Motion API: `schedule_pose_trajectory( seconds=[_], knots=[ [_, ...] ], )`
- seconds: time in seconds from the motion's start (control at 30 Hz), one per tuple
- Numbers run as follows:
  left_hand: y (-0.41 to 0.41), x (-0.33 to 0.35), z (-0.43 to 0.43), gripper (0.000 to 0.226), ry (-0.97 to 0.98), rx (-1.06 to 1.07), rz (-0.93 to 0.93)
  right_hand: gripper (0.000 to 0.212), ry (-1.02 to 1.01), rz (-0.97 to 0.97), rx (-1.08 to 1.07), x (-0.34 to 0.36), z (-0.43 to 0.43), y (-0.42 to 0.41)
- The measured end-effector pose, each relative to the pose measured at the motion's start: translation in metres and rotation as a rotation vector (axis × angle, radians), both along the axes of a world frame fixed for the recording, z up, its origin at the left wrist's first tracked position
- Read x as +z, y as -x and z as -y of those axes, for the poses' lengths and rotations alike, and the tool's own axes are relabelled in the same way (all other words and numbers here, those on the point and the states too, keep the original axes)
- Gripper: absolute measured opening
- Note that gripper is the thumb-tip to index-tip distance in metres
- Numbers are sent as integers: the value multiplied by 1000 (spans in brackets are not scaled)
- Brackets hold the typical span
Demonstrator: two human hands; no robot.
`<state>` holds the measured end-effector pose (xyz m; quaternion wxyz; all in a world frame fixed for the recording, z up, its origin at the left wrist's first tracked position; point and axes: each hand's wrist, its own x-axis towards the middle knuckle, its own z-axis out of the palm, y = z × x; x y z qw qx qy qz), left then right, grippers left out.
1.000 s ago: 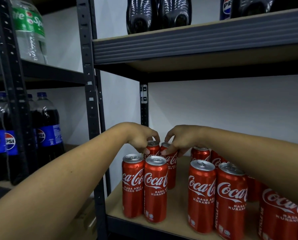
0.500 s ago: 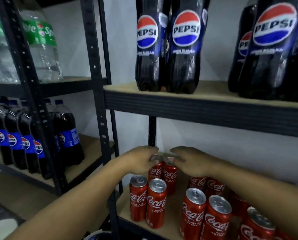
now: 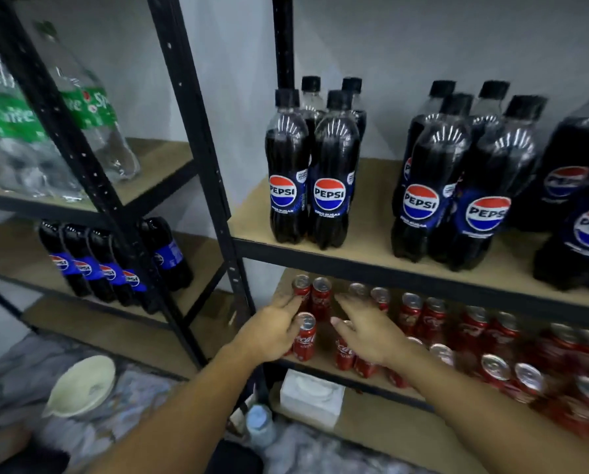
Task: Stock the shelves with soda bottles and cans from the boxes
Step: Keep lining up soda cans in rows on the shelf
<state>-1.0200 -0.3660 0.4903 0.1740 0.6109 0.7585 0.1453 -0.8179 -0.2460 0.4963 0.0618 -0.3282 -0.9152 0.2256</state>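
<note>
Head view shows both hands reaching to the left end of the lower shelf [image 3: 320,350], where red Coca-Cola cans [image 3: 433,316] stand upright in rows running to the right. The left hand [image 3: 272,331] has straight, relaxed fingers just beside the front corner can [image 3: 305,336], the right hand [image 3: 372,333] is spread flat over the neighbouring cans, and neither grips anything. Pepsi bottles [image 3: 329,186] stand in groups on the upper shelf [image 3: 365,230].

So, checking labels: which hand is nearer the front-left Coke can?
Left. The left hand is just left of the front-left Coke can; the right hand is farther, to its right.
</note>
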Motion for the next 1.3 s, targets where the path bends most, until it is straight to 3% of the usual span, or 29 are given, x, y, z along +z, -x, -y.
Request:
schedule_pose_trajectory(
  seconds=[0.37, 0.7, 0.8, 0.97, 1.17, 1.3],
  knots=[
    [-34, 45, 68, 51, -72, 44, 61, 64, 84, -38, -82, 38, 78, -34],
    [-15, 19, 87, 49, -95, 148, 176, 60, 216, -132, -117, 8, 95, -8],
    [4, -1, 74, 49, -88, 164, 210, 58, 246, -165, -179, -12, 91, 7],
    [30, -65, 46, 61, -45, 231, 441, 51, 347, -364, -321, -75, 86, 39],
    [41, -153, 27, 84, -187, 219, 521, 57, 446, -658, -435, -171, 89, 91],
    [47, -204, 15, 79, -285, 194, 544, 62, 395, -759, -461, -220, 77, 113]
  ],
)
